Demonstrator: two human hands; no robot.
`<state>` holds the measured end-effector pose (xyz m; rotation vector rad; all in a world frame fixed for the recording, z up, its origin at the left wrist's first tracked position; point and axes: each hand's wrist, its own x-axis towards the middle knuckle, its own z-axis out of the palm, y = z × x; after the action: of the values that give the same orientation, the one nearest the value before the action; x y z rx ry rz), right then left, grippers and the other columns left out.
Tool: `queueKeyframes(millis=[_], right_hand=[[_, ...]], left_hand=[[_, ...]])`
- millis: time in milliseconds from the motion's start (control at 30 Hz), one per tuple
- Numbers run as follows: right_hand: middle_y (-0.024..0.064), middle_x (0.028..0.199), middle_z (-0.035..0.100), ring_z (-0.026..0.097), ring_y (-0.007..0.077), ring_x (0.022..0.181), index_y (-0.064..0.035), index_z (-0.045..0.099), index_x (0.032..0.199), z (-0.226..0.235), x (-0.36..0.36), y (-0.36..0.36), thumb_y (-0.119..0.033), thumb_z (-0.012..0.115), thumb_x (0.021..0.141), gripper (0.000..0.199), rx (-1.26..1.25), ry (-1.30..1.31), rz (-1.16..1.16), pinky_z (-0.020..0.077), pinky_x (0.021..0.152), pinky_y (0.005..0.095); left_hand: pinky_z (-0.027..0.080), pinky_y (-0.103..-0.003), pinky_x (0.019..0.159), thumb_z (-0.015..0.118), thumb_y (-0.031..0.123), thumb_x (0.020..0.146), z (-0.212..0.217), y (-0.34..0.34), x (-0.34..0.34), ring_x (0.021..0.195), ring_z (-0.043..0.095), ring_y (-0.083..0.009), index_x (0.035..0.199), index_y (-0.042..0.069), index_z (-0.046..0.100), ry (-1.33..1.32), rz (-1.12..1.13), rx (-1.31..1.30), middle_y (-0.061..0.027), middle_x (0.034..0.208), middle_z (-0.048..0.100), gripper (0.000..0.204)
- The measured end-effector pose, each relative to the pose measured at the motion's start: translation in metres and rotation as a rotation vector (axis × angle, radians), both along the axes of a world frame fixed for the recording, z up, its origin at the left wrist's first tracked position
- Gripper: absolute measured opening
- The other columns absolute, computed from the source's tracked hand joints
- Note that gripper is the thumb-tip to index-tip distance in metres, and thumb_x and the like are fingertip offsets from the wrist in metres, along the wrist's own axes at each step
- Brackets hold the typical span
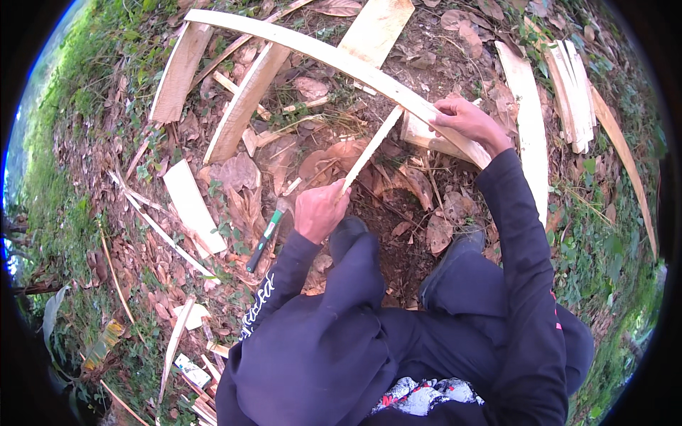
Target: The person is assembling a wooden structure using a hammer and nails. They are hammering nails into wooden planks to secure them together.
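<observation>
My left hand [321, 211] is closed around the lower end of a narrow pale wooden stick [373, 148], which slants up and to the right. The stick's top end comes up against the near edge of a long wooden plank [320, 51], or appears to. That plank runs from the upper left down to my right forearm. My right hand [470, 122] grips its right part, thumb and fingers at the edge. A tool with a green and black handle [264, 241] lies left of my left hand, its head partly among leaves.
Two boards [249, 101] [181, 73] lie under the plank's left part, another board [378, 30] beyond it. Long pale slabs [526, 117] and split pieces [570, 96] lie at right. A short board [193, 206] and scraps [202, 397] lie left on leafy ground.
</observation>
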<state>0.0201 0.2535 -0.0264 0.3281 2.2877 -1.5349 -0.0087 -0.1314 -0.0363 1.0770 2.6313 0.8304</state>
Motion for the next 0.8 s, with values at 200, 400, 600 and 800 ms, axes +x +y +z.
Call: queueKeyframes(millis=[200,400,600,800], right_hand=[[0.0103,0.106,0.071,0.067,0.0190,0.094,-0.0130,0.066,0.135,0.000,-0.022,-0.018,-0.018,0.068,0.095,0.040,0.216,0.193,-0.078,0.0535,0.088,0.0335],[0.0113,0.112,0.074,0.067,0.0195,0.095,-0.0063,0.069,0.128,-0.002,-0.027,-0.032,-0.016,0.068,0.093,0.036,0.109,0.181,-0.148,0.0520,0.091,0.0347],[0.0099,0.112,0.075,0.069,0.0183,0.098,-0.0053,0.071,0.125,-0.001,-0.025,-0.030,-0.015,0.068,0.093,0.033,0.138,0.178,-0.163,0.0521,0.092,0.0339],[0.0100,0.110,0.073,0.069,0.0210,0.099,-0.0066,0.072,0.123,0.000,-0.052,0.015,-0.036,0.061,0.101,0.038,0.014,0.037,0.107,0.0547,0.082,0.0357]], left_hand=[[0.051,-0.039,0.056,0.073,0.023,0.090,0.004,0.008,0.005,0.059,0.067,-0.0307,0.104,0.005,0.075,0.010,0.009,0.003,-0.0147,0.070,0.070,0.023],[0.051,-0.038,0.055,0.074,0.022,0.090,0.000,0.009,0.008,0.059,0.067,-0.0304,0.104,0.005,0.075,0.016,0.015,0.013,-0.0147,0.072,0.070,0.022],[0.048,-0.039,0.051,0.071,0.023,0.091,-0.005,0.011,0.010,0.054,0.063,-0.0299,0.104,0.007,0.073,0.048,0.030,0.098,-0.0127,0.066,0.065,0.021],[0.050,-0.041,0.054,0.073,0.027,0.090,0.003,0.014,0.006,0.056,0.065,-0.0312,0.099,0.007,0.074,0.000,0.030,-0.009,-0.0144,0.065,0.065,0.022]])
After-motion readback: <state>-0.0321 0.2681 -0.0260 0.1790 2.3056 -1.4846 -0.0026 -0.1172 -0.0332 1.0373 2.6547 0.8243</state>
